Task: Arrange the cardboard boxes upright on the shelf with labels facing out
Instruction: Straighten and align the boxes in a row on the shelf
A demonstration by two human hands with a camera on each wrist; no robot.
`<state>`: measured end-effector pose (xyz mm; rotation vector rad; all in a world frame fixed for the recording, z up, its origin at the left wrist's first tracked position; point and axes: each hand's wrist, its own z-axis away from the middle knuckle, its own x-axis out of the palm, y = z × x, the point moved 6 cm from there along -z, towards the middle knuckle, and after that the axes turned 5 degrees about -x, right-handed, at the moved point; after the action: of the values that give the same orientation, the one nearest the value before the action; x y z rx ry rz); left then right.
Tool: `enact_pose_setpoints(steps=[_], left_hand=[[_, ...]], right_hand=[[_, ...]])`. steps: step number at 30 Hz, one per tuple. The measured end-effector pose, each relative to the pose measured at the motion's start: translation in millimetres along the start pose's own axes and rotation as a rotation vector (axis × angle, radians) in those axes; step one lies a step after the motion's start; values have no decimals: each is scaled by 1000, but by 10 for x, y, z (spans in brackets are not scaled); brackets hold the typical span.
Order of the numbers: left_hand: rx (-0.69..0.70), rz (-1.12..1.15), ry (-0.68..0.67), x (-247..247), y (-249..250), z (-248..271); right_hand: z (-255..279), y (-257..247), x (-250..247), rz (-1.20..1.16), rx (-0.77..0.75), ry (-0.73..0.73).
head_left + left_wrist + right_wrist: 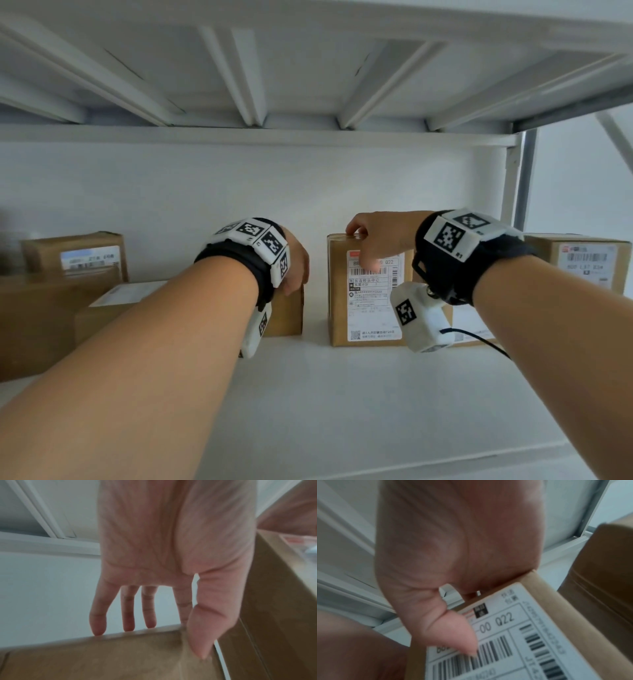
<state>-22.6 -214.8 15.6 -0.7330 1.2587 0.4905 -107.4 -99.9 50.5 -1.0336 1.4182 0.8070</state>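
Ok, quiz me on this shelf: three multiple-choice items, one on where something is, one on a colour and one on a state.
1. Where is the right hand?
A) hanging free
B) on the middle box's top edge
C) on the far-right box

2. What colour is the shelf?
A) white
B) black
C) blue

3. How does the middle box stand?
A) flat, label up
B) opened
C) upright, label facing out

Answers:
1. B, the fingers curl over its top edge while the thumb presses the label.
2. A, the board and beams are white.
3. C, its label faces the camera.
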Motion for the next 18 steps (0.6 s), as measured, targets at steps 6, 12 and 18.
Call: enact_pose_setpoints(steps=[6, 12, 18], left_hand=[[72, 441, 63, -112, -52, 55], [270, 771, 49, -252, 163, 120], [266, 584, 254, -427, 372, 89]], right_hand=[[-8, -131, 37, -60, -63, 23], [60, -124, -37, -194, -108, 112], [363, 244, -351, -260, -45, 355]])
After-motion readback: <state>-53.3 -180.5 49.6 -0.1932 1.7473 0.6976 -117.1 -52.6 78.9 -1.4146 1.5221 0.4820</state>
